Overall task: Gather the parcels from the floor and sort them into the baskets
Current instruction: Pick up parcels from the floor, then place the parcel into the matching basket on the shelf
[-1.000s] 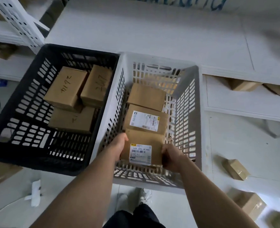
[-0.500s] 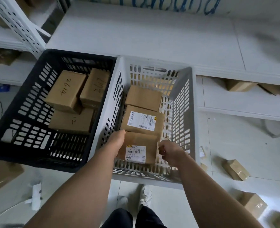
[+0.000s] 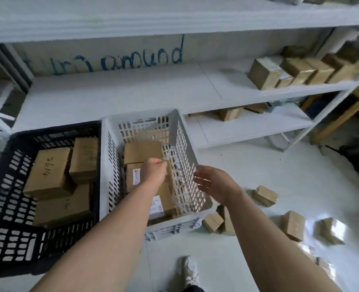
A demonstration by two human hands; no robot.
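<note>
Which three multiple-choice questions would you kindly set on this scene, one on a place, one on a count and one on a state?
1. Where does the white basket stand relative to the black basket?
A. Right beside it, on the person's right
B. Stacked on top of it
C. Far from it, across the room

2. How many parcels lie in the black basket?
A. One
B. Six
C. Three

3. What is the state of the right hand?
A. It grips a parcel
B. It is open and holds nothing
C. It grips a pen

Answers:
1 A, the two baskets' walls run side by side.
2 C, two parcels lie at the back and one in front.
3 B, its fingers are spread, just outside the white basket's wall.
</note>
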